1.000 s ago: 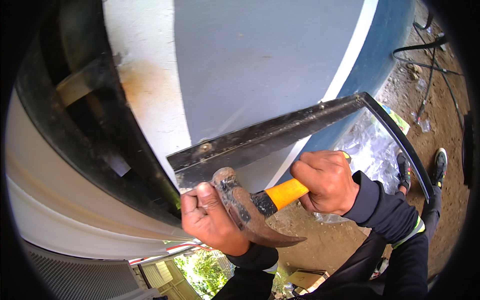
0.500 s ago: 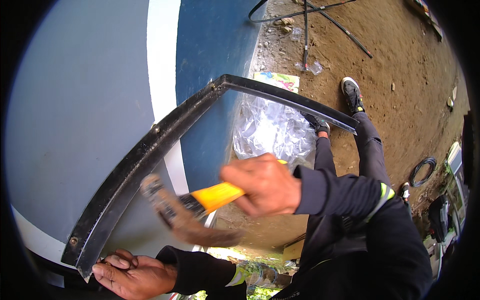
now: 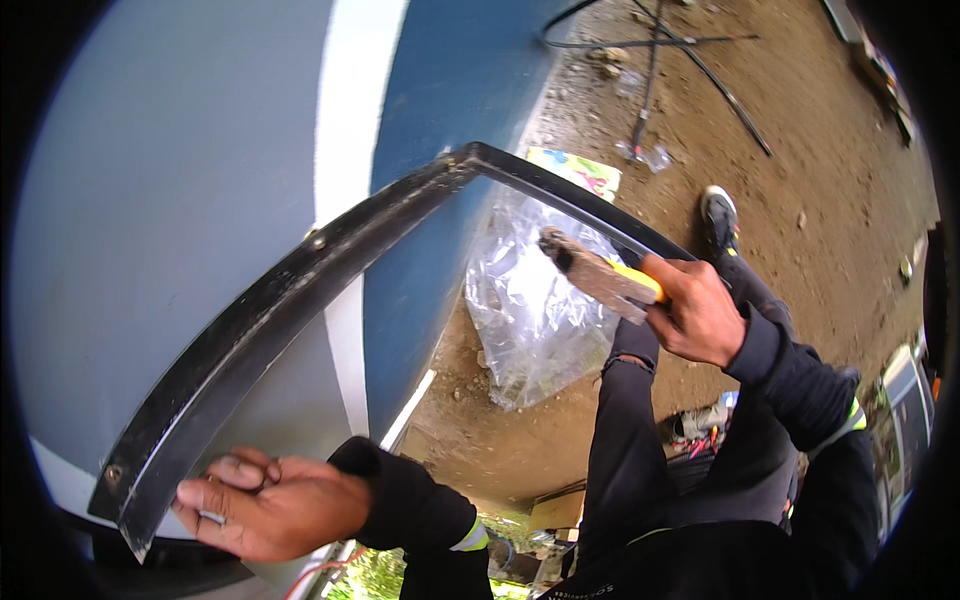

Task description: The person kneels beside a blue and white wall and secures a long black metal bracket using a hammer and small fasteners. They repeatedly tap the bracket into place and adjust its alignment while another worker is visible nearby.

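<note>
Beside the painted wall (image 3: 180, 200), swung the hammer (image 3: 598, 280) from near the left hand (image 3: 285, 505) to over the clear plastic (image 3: 540, 360); hence not striking the black angle bar (image 3: 290, 285) now. Gripping the yellow handle (image 3: 642, 284) in the closed right hand (image 3: 702, 318). Curling left fingers just beside the bar's lower-left end; cannot tell whether pinching anything. Counted: one hammer, one two-armed bar, three fastener heads (image 3: 318, 242), two hands.

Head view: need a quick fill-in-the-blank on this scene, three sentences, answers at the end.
1. The right hand holds the hammer by its ____ handle.
2. The left hand is beside the ____ (upper or lower, as pictured) end of the bent black bar.
3. The painted surface bears a ____ stripe.

Missing words: yellow; lower; white.
</note>
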Demonstrator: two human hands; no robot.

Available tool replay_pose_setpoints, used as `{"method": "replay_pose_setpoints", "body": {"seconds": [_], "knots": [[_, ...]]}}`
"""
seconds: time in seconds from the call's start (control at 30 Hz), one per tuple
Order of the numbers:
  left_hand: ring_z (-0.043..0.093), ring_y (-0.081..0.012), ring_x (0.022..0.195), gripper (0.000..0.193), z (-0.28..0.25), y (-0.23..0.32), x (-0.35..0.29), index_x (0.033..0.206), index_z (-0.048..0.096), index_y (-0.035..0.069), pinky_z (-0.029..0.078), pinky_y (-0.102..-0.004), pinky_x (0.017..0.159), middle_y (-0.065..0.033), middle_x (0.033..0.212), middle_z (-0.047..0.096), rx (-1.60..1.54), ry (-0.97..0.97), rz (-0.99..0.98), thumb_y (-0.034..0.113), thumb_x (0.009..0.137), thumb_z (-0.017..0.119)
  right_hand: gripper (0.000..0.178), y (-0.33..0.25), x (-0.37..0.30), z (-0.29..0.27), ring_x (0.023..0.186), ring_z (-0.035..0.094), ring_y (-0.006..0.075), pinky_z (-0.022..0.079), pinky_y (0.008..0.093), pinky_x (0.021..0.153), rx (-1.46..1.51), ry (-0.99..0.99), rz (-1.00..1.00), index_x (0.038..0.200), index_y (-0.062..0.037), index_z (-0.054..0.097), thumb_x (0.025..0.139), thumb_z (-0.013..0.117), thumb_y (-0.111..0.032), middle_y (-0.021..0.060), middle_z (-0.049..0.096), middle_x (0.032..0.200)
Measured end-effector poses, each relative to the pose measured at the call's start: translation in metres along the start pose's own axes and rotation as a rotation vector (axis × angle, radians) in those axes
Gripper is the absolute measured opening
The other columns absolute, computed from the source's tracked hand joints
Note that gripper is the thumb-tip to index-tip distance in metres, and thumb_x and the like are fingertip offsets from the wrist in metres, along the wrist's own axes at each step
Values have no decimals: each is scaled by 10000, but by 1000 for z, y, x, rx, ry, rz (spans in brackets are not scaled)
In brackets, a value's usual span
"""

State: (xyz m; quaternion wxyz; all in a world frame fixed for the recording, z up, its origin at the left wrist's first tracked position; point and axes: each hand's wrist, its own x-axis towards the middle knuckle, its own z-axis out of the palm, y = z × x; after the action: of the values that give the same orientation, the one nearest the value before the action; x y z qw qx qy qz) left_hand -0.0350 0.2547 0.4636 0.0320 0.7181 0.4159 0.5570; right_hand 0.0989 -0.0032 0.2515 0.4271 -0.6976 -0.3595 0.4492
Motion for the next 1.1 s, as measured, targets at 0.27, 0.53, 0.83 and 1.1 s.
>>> {"method": "replay_pose_setpoints", "body": {"seconds": [0.27,0.53,0.83,1.1], "knots": [[408,-120,538,356,13,-18,-5,1163,556,-120,353,-260,523,-42,662,468,70,190,151,203,1064,665,221,8,24,-2,708,682,435,535,505,661,-2,-70,-74,1046,-16,640,842,674,-93,230,661,778],[316,-94,562,338,-3,-21,-85,1054,583,-87,272,-250,514,-12,706,400,-53,-83,-97,244,1119,553,186,32,4,16,674,663,412,525,506,615,97,85,-128,1020,-47,622,921,699,-184,172,673,784],[305,-34,546,337,-12,-12,-231,1009,623,-3,228,-201,479,-5,735,485,-226,-728,-944,320,1103,604,191,118,-30,-42,657,660,395,510,481,629,-79,225,117,1064,0,653,934,675,-138,212,636,741],[386,-43,554,104,44,-199,-400,994,649,21,297,-233,492,24,735,523,-127,-1111,-1432,39,993,547,224,206,-20,-76,594,416,245,433,393,597,-92,253,442,1050,43,639,979,693,-162,193,476,702]]}}
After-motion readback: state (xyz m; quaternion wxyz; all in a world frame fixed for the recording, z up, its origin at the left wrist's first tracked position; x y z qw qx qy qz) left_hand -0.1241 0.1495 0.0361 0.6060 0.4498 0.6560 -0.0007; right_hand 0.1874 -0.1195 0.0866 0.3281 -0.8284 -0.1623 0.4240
